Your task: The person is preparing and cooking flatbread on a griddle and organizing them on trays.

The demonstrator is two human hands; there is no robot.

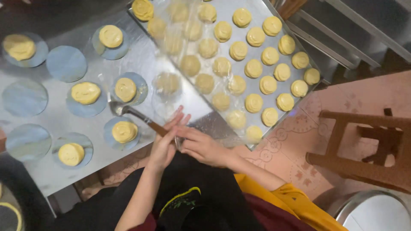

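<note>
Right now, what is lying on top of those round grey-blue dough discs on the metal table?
Yellow filling balls sit on several dough discs; others lie bare. What lies under each ball is covered.

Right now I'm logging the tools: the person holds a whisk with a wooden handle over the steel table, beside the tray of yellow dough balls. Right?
Not a whisk: the head view shows a spoon with a wooden handle, held by the left hand and right hand together. The steel table and tray of yellow dough balls are as stated.
</note>
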